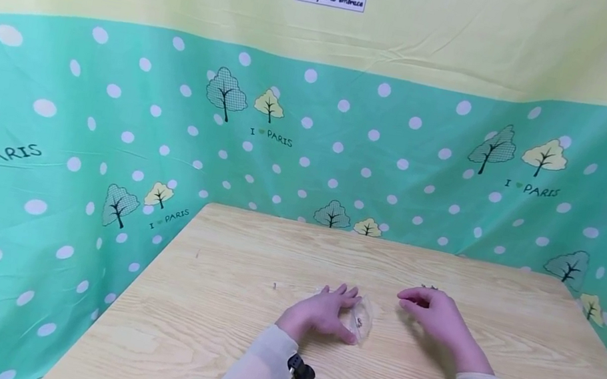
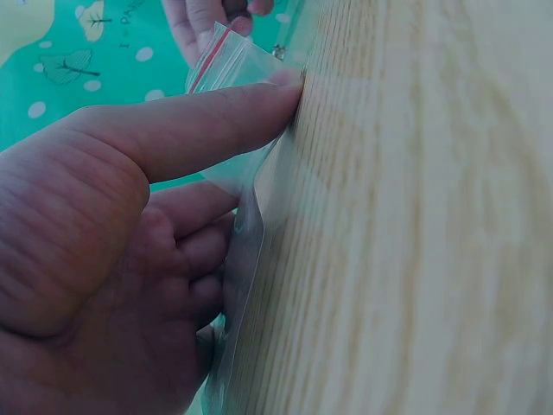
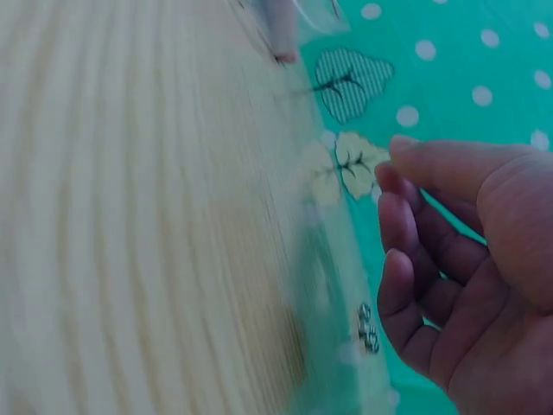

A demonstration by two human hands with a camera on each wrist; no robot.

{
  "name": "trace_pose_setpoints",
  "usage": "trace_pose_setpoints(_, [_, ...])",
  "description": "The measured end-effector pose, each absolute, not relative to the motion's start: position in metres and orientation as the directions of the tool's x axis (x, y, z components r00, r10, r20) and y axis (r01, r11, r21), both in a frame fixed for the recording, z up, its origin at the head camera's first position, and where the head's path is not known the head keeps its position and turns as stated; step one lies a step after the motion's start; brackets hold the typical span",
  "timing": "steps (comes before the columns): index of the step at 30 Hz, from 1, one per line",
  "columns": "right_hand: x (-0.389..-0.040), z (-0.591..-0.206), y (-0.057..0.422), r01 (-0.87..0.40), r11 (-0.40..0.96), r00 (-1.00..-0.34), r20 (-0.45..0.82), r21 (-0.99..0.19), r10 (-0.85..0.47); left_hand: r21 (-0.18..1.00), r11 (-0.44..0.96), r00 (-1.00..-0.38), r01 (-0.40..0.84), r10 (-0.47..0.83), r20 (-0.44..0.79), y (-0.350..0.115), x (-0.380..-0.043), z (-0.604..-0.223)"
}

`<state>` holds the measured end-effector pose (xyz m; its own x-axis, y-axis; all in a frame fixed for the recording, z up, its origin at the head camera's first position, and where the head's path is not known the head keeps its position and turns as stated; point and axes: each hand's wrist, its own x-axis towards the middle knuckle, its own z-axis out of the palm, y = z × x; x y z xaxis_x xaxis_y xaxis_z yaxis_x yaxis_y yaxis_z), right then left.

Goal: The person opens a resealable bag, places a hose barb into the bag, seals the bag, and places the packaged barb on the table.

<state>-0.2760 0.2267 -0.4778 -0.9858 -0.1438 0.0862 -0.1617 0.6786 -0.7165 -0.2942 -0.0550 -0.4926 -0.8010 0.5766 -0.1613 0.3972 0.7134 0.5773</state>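
Observation:
My left hand [image 1: 323,313] rests with spread fingers on a clear zip bag [image 1: 365,315] lying on the table. The bag has a red line along its mouth, and a few small metal pieces [image 1: 359,323] show through it. In the left wrist view the straight thumb [image 2: 216,130] presses down at the bag's edge. To the right, my right hand [image 1: 434,314] hovers above the wood, thumb tip close against the index finger and the other fingers loosely bent. I cannot tell whether something tiny sits between those fingertips. Just beyond that hand lie several small metal pieces [image 1: 429,287].
One small piece [image 1: 274,286] lies on the table left of the bag, and a tiny reddish bit [image 1: 197,255] farther left. The light wooden table [image 1: 246,240] ends at a green dotted cloth [image 1: 307,170] behind and at the sides.

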Motion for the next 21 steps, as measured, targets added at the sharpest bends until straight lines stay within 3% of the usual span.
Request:
trace_pose_setpoints(9, [-0.276,-0.483,0.256,-0.043,0.658,-0.999,0.048,-0.752,-0.011,0.576,0.704,-0.791,0.415,0.592,-0.154,-0.055,-0.294,-0.491])
trace_pose_setpoints(21, [-0.278,-0.487,0.269,0.025,0.654,-0.997,0.027,-0.756,0.07,0.577,0.712,-0.798,0.399,0.58,-0.164,-0.055,-0.293,-0.491])
